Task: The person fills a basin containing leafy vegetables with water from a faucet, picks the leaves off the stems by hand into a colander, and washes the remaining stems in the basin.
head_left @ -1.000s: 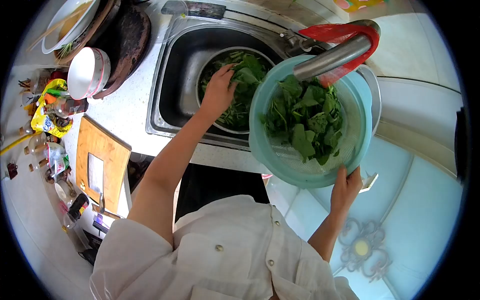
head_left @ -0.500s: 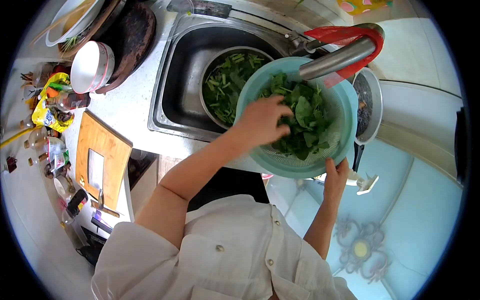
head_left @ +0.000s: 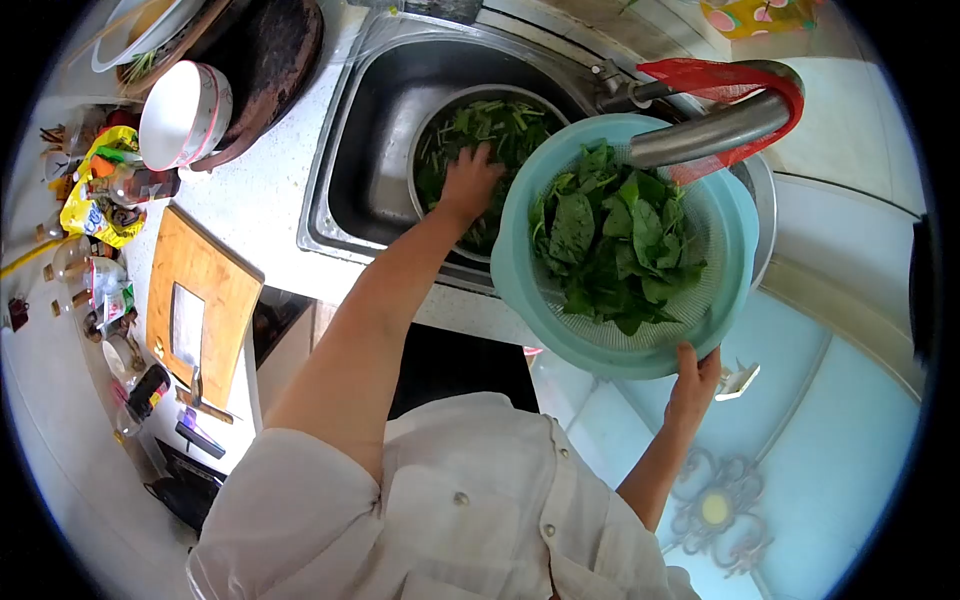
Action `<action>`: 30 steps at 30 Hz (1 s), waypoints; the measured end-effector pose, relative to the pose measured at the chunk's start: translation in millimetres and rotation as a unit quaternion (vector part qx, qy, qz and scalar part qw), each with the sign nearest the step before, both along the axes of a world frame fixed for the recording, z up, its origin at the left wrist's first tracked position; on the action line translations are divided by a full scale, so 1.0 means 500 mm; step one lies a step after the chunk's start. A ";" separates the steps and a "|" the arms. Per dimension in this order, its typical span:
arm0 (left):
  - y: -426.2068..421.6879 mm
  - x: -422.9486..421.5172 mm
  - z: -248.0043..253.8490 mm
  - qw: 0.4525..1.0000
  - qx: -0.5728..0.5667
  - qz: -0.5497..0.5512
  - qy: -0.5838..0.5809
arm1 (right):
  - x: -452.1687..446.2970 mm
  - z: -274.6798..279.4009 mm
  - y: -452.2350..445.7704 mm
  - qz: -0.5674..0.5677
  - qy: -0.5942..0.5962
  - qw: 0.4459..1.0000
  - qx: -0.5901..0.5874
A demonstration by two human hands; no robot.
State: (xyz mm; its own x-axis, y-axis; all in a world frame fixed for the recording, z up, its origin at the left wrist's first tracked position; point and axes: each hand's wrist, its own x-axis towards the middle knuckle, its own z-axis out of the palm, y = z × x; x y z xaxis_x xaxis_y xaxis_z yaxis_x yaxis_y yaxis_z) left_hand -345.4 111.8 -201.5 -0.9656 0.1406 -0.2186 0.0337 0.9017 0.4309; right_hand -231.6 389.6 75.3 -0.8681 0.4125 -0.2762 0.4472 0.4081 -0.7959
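Colander rim (head_left: 512, 235) in right grip (head_left: 692, 385), leaves (head_left: 620, 240) beyond, greens (head_left: 512, 125) around left grip (head_left: 472, 182)

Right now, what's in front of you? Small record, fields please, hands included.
left_hand: among the cut greens in the metal basin; fingertips partly hidden
right_hand: gripping the near rim of the light blue colander
colander_contents: leafy greens
basin_location: inside the sink
faucet: metal spout overlapping the colander in view, red mesh hung on it
left_counter: wooden board, white bowls
unclear: whether anything besides the right hand supports the colander
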 end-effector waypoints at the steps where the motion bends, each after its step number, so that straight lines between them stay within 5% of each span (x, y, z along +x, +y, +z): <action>1: -0.007 -0.008 0.007 1.000 0.001 0.002 -0.002 | 0.002 0.000 0.006 -0.002 0.005 1.000 0.009; 3: -0.033 -0.029 0.041 0.976 0.196 0.082 -0.053 | 0.009 0.001 0.023 -0.003 0.010 1.000 0.016; 6: -0.057 -0.041 0.124 0.962 0.260 0.071 0.035 | 0.017 0.009 0.038 0.020 -0.006 1.000 0.009; 10: -0.075 -0.076 0.147 0.941 0.334 0.018 -0.043 | 0.015 0.030 0.022 0.015 -0.012 0.999 0.031; 13: -0.065 -0.122 0.127 0.969 0.190 0.044 -0.153 | 0.010 0.038 0.017 0.014 -0.015 0.999 0.050; 19: 0.051 -0.084 0.033 0.972 -0.030 0.025 0.234 | 0.008 0.035 0.015 0.026 -0.028 0.997 0.065; 21: 0.061 -0.083 0.010 0.997 -0.035 -0.044 0.057 | 0.009 0.030 0.016 0.030 -0.026 0.997 0.062; 22: 0.055 -0.085 0.009 0.997 -0.036 -0.044 0.057 | 0.010 0.027 0.018 0.033 -0.020 0.998 0.054; 24: 0.029 -0.091 0.016 0.988 0.135 -0.078 -0.018 | 0.009 0.025 0.019 0.031 -0.012 0.998 0.045; 25: 0.013 -0.088 0.027 0.987 0.134 -0.081 -0.018 | 0.010 0.028 0.017 0.033 -0.020 0.998 0.055; 27: -0.035 -0.076 0.067 0.943 0.327 0.052 0.042 | 0.009 0.031 0.012 0.034 -0.030 0.997 0.063; 28: -0.078 -0.064 0.180 0.934 0.326 0.131 -0.069 | 0.008 0.030 0.006 0.026 -0.013 0.998 0.061; 30: -0.091 -0.047 0.150 0.941 0.308 0.137 0.015 | 0.005 0.029 -0.001 0.019 0.004 0.998 0.061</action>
